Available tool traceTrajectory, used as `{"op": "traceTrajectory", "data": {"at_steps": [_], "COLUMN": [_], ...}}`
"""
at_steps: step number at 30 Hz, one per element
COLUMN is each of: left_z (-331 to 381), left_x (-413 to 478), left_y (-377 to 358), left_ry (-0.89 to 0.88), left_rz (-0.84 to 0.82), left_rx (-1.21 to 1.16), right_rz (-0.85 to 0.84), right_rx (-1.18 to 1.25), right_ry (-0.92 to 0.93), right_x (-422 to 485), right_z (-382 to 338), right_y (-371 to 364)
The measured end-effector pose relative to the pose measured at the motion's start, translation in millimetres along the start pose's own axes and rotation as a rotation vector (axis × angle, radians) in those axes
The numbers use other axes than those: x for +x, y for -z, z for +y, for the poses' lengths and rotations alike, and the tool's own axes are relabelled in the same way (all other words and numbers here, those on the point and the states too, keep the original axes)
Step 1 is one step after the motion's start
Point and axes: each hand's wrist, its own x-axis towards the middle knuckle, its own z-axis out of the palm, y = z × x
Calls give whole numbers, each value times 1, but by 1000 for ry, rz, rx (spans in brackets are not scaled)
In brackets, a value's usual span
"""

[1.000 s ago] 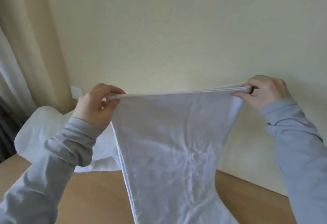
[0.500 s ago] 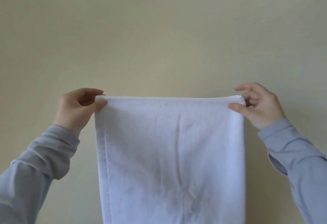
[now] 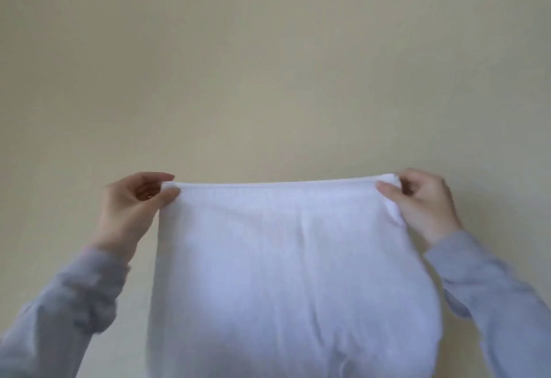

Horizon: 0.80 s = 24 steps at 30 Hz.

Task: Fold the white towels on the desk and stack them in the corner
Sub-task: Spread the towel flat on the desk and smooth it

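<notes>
Cream wall (image 3: 268, 64) fills our view, and before it we hold the white towel (image 3: 283, 258) aloft, hanging from its top edge so gravity, we judge, squares its sides for folding. Our left hand (image 3: 131, 207) and right hand (image 3: 423, 201) each take a top corner, fingers (image 3: 170, 193) pinching the cloth to hold that edge taut.

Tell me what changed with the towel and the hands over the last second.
The towel was raised and its top edge pulled level. The desk and the heaped towels have dropped out of view, so only wall shows behind it. Its lower part now bulges to the right. Unchanged: the left hand and right hand still pinch the top corners.
</notes>
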Motion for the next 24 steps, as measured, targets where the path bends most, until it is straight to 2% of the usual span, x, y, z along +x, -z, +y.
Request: {"op": "traceTrajectory", "data": {"at_steps": [3, 6, 9, 12, 16, 21, 24], "left_z": [-4, 3, 12, 17, 17, 41, 24], "left_x": [2, 9, 17, 27, 30, 38, 24], "left_y": [-3, 3, 1, 5, 8, 28, 15], "left_ry": [-17, -13, -1, 25, 86, -75, 1], "left_rz": [74, 70, 86, 114, 74, 27, 90], "left_rx": [-17, -42, -68, -88, -70, -183, -99], "right_rz": [69, 62, 57, -3, -118, 23, 55], "right_rx": [8, 1, 100, 224, 195, 309, 277], "right_ry": [48, 42, 8, 20, -27, 53, -1], "right_x": [15, 20, 21, 21, 16, 23, 15], "right_z": [-6, -15, -20, -27, -30, -36, -31], "right_y": [-1, -1, -6, -11, -21, -10, -21]}}
